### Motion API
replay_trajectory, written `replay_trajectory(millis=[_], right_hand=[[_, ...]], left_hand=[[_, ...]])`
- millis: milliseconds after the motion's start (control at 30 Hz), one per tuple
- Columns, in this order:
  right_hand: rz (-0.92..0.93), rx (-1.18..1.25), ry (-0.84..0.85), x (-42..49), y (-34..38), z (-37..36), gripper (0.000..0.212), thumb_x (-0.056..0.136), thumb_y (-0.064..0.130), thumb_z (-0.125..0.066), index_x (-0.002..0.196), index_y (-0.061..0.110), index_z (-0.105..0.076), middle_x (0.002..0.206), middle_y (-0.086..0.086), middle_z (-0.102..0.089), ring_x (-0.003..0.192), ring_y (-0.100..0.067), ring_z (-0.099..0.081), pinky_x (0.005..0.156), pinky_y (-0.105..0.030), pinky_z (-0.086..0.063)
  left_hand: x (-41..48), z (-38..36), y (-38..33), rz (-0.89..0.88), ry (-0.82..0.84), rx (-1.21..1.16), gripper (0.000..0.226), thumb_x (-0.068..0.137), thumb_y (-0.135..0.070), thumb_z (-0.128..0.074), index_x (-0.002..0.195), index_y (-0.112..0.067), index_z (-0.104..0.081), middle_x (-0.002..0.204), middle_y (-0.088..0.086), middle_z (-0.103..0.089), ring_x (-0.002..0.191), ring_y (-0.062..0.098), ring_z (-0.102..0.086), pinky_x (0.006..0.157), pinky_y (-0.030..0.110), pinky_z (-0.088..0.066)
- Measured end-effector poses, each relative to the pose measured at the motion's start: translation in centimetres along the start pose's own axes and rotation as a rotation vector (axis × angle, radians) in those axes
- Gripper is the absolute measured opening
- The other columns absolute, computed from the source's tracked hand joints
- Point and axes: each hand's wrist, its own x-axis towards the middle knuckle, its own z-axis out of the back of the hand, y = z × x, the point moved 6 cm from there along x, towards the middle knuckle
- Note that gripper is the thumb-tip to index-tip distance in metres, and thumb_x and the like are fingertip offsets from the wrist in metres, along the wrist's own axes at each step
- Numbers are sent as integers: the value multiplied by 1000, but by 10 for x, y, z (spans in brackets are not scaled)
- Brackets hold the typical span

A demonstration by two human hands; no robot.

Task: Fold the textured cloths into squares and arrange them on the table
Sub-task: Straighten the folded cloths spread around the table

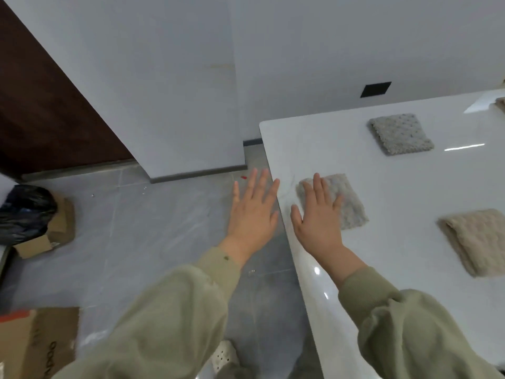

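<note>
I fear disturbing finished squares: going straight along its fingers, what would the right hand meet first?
Likely only bare table up to its far edge; the right hand points left of the farther grey cloth.

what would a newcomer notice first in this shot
The right hand lies flat over a folded grey cloth near the left edge of the glossy white table; the left hand spreads open beyond that edge. Another grey square sits farther back, a beige one to the right.
</note>
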Motion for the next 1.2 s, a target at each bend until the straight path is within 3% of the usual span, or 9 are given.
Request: replay_trajectory(millis=[233, 467, 767, 1000, 1200], right_hand=[[-83, -30, -62, -24, 72, -2, 74, 84, 49, -13, 142, 7, -33, 157, -13, -14, 145, -29, -10, 112, -58, -5], [-146, -59, -86, -11, 85, -5, 72, 86, 48, -14, 142, 7, -32, 157, -12, -13, 146, -26, -8, 113, -56, -3], [-251, -31, -133, 60, 61, -17, 65, 90, 44, -19, 143, 8, -30, 157, -12, -12, 146, -26, -7, 113, -56, -3], [-301, -106, -91, 103, 26, -19, 71, 88, 48, -12, 147, 10, -23, 158, -10, -7, 146, -25, -2, 114, -52, 2], [-496, -85, -85, 98, -17, -21, 70, 89, 48, -13, 148, 12, -22, 158, -10, -8, 146, -25, -2, 113, -50, 5]], left_hand=[[-34, 30, 59, -59, -67, -4, 64, 98, -40, -31, 151, -20, -1, 159, 8, 8, 145, 27, 13, 113, 55, 5], [-21, 29, 84, -69, -72, -47, 65, 97, -42, -31, 151, -19, -2, 159, 9, 7, 146, 27, 11, 113, 57, 2], [58, 12, 95, -218, -46, 7, 65, 93, -46, -23, 151, -21, -6, 159, 10, -3, 146, 28, 0, 113, 57, -10], [131, 5, 74, -398, 43, 15, 65, 98, -45, -29, 151, -24, 1, 159, 7, 10, 146, 25, 13, 115, 54, -2], [173, -26, 31, -567, 159, -53, 63, 99, -44, -27, 151, -24, 4, 159, 5, 12, 145, 24, 15, 118, 50, -1]])
